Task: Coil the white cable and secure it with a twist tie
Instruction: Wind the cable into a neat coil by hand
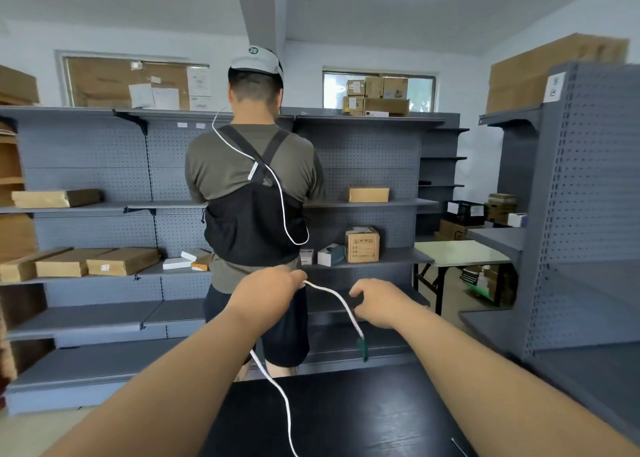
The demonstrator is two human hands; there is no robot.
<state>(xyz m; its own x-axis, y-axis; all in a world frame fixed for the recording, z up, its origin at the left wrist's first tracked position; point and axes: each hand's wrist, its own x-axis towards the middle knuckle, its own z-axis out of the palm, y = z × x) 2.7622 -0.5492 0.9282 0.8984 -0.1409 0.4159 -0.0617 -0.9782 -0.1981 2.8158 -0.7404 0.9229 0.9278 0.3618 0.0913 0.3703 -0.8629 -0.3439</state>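
Over table [346, 422], cable [284, 397] hung uncoiled, pinched by left hand [273, 294]. Right hand [377, 304] hovered beside, loosely curled, empty; nothing tied.

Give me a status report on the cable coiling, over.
Left hand pinches white cable, no coil yet, green plug dangling. Right hand beside cable, grip unclear. Another person stands close ahead.

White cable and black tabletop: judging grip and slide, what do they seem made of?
The white cable looks like a soft plastic or rubber jacket, matt; it droops in smooth curves from the left hand. The black tabletop is probably wood or laminate: fine grain lines show, with a dull sheen.
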